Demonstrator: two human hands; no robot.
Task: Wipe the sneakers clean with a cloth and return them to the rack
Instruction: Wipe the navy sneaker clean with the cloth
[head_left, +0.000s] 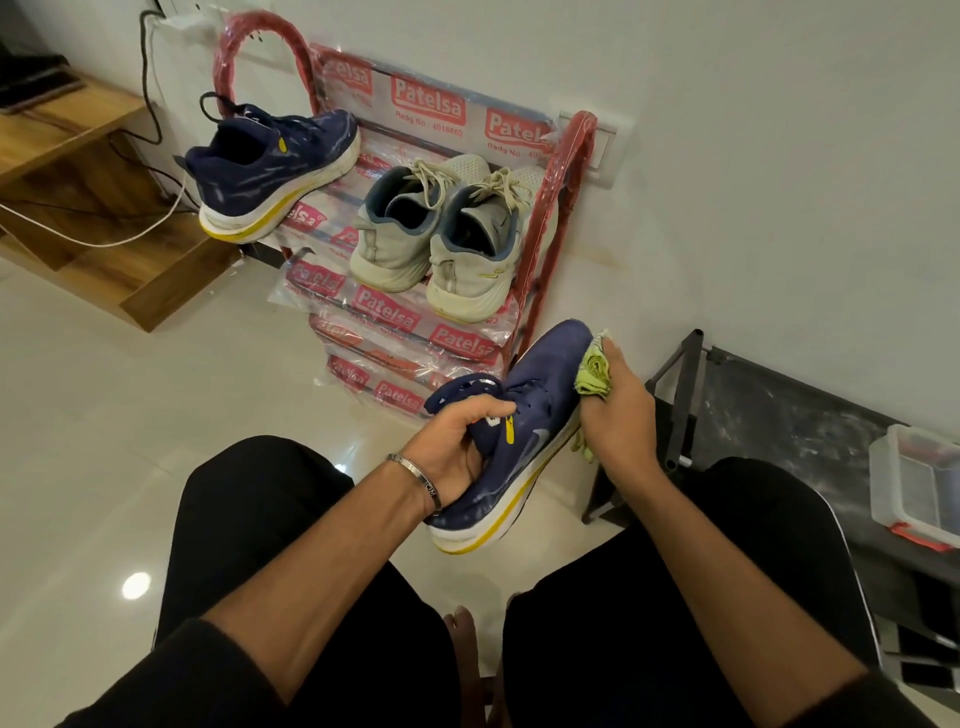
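The left hand (457, 441) grips the light, soft-sided navy sneaker (519, 441) at its collar, its firmest hold, while the right hand (618, 410) pinches the limp cloth (595, 371)

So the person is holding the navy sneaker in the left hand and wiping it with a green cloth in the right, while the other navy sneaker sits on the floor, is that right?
Not quite: the other navy sneaker sits on the red rack's top shelf, not the floor, as the head view shows. The rest holds: the left hand holds the navy sneaker, and the right hand wipes with the green cloth.
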